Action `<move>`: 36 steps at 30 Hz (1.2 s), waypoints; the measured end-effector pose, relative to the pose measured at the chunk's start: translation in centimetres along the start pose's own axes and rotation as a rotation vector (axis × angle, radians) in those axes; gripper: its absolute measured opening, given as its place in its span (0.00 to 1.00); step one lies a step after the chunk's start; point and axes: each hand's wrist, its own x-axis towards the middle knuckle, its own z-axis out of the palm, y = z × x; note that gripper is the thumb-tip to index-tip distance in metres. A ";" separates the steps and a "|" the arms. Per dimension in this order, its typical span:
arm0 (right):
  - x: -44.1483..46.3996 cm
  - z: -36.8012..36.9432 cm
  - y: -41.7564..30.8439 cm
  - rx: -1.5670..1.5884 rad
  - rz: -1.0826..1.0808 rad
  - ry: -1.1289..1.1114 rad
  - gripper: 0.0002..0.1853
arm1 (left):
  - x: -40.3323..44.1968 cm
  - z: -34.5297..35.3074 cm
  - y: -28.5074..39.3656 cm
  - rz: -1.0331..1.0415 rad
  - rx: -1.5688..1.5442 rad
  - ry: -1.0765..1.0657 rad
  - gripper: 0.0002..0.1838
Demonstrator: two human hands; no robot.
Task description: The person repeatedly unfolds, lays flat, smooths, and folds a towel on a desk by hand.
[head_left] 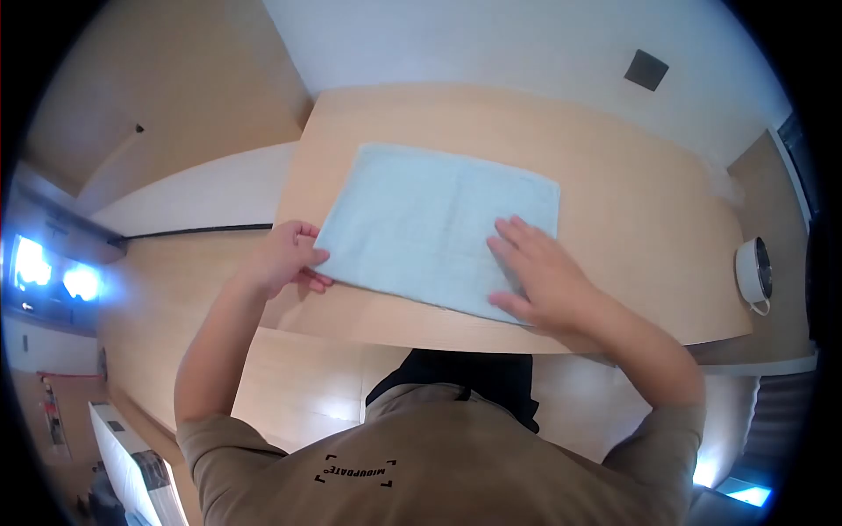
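A light blue towel [430, 223] lies spread flat on the wooden table [631, 237], with a faint crease down its middle. My left hand [289, 259] is at the towel's near left corner, thumb on top and fingers curled at the edge, pinching it. Across the near right part of the cloth, my right hand [544, 280] rests palm down with its fingers spread. Part of the towel's right edge is hidden beneath that hand.
A white pot [752, 273] with a handle stands on its own at the far right, beside the table. A pale wall with a dark square plate [646, 70] rises behind the tabletop. Bright lights [57, 270] glow at the far left, above the wooden floor [175, 298].
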 end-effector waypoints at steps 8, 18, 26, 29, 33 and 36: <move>-1.1 -0.8 5.8 0.137 -0.177 -0.013 0.21 | -5.3 3.8 -2.0 0.486 0.894 0.297 0.32; 5.7 -0.5 9.4 0.171 0.618 0.108 0.05 | 9.7 2.7 -0.6 0.908 0.908 0.351 0.20; 4.6 -1.2 9.4 0.433 0.633 0.126 0.04 | 9.2 0.9 0.9 0.571 0.524 0.240 0.10; 3.9 -2.8 9.1 0.717 0.579 0.253 0.04 | 9.5 -0.9 0.7 0.539 0.217 0.022 0.07; 1.6 -5.0 11.2 0.916 0.402 0.386 0.04 | 6.2 -1.3 2.2 0.527 -0.086 -0.030 0.08; 0.4 -6.3 10.7 0.985 0.298 0.514 0.05 | 5.1 -2.1 2.4 0.615 -0.238 -0.115 0.10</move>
